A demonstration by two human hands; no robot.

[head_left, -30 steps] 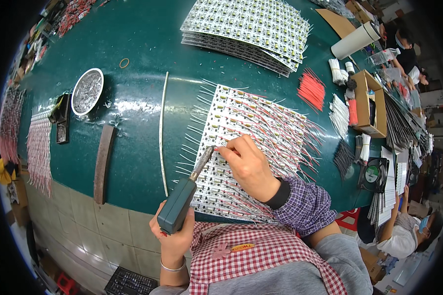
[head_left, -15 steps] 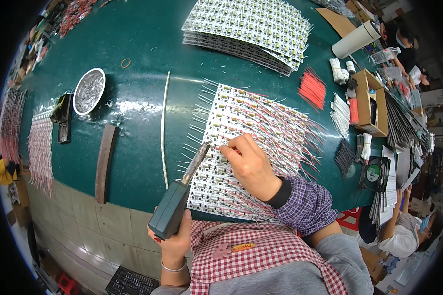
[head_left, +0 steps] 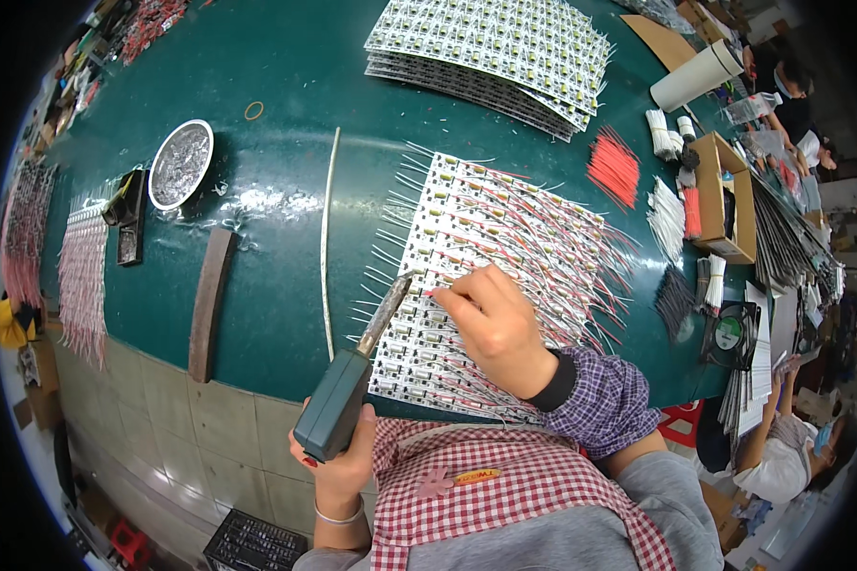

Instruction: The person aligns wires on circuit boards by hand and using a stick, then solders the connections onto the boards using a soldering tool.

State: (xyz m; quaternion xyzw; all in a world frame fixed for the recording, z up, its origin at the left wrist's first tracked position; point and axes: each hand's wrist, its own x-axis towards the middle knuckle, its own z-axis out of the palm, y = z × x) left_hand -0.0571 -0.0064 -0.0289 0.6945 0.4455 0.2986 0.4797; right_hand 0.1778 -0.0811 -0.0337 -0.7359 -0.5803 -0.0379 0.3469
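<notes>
My left hand (head_left: 350,459) is closed round the dark green handle of a soldering iron (head_left: 335,404). Its metal tip reaches up to the left part of a white circuit board panel (head_left: 419,328) lying on the table. Just right of that tip, the thumb and forefinger of my right hand (head_left: 495,328) pinch a thin red wire (head_left: 432,293) against the panel. Many red and white wires (head_left: 543,238) fan out from the panel toward the right. Short white leads stick out along its left edge. My right fingers hide part of the board beneath them.
Left of the panel are a long white strand (head_left: 328,238), a brown bar (head_left: 211,305), a round bowl (head_left: 181,164) and a small black box (head_left: 130,228). Stacked panels (head_left: 490,48) lie at the back. Red wires (head_left: 614,167), a bottle (head_left: 697,74) and a cardboard box (head_left: 724,195) stand right. Other people sit beyond.
The view has shifted a little. Against the panel, the iron's tip and my right hand have moved slightly toward the near edge. Both hands keep their holds.
</notes>
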